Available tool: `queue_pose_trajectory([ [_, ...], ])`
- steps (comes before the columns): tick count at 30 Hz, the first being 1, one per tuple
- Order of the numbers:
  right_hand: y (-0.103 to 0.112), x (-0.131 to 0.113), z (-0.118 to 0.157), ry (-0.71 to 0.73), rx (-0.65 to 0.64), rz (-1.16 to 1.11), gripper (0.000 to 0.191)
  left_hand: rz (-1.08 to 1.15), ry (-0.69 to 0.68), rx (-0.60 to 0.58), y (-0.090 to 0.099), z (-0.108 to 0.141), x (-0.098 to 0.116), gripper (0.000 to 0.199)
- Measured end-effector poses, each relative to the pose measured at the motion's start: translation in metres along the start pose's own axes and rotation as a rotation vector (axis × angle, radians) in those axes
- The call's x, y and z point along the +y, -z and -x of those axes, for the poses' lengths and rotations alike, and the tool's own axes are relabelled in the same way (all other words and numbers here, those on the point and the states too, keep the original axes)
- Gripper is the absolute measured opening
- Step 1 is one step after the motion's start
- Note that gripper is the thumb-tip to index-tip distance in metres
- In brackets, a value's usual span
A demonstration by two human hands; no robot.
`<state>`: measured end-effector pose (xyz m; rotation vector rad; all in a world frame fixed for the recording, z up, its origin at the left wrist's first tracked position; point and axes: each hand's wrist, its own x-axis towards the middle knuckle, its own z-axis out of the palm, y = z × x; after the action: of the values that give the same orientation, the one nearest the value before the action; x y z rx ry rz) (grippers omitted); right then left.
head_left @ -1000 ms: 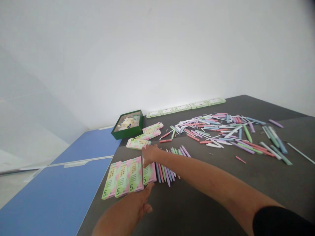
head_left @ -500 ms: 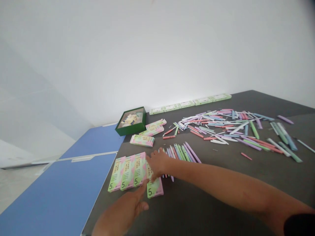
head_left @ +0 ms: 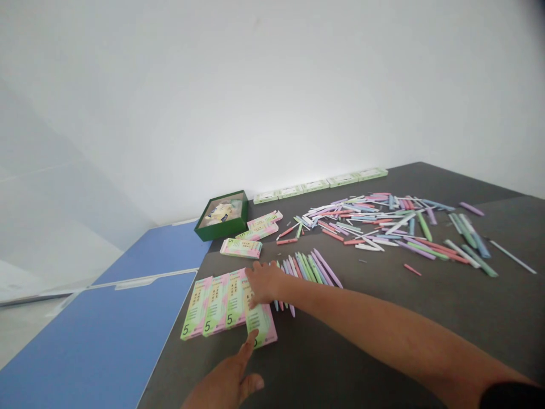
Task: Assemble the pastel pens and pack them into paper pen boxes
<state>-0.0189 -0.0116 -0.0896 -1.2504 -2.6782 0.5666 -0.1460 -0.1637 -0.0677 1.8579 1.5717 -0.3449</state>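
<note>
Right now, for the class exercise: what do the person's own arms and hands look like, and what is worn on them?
The right hand and left hand are bare, without gloves. The right arm is bare up to a black sleeve at the picture's edge.

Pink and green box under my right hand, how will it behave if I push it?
Probably light and fairly stiff: the pink-and-green printed box looks like thin card with square edges. Lying flat on the dark table, it should slide rather than roll or tip. Hard pressure from the right hand might dent it.
</note>
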Motion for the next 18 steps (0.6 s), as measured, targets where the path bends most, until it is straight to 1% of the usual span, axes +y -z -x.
queue_pose_trajectory([
  [4,0.023,0.003,0.001,0.064,0.017,-0.149,0.044,-0.035,0.002,-0.025,0.003,0.004,0.002,0.067],
  [6,0.033,0.011,0.007,0.090,0.041,-0.236,0.032,-0.018,0.009,-0.020,0.007,0.007,0.003,0.068],
  [9,0.041,0.027,0.027,0.062,0.133,-0.355,0.027,-0.013,0.007,0.005,0.019,0.011,0.005,0.071],
  [11,0.044,0.038,0.047,0.023,0.208,-0.415,0.026,-0.048,-0.005,0.040,0.028,0.012,0.007,0.074],
  [13,0.045,0.047,0.070,0.001,0.248,-0.459,0.024,-0.069,-0.017,0.097,0.038,0.011,0.014,0.075],
  [16,0.046,0.051,0.104,0.010,0.266,-0.533,0.019,-0.069,0.006,0.175,0.053,0.000,0.035,0.081],
  [18,0.047,0.049,0.124,0.047,0.284,-0.558,0.019,-0.089,-0.050,0.221,0.061,-0.012,0.054,0.081],
])
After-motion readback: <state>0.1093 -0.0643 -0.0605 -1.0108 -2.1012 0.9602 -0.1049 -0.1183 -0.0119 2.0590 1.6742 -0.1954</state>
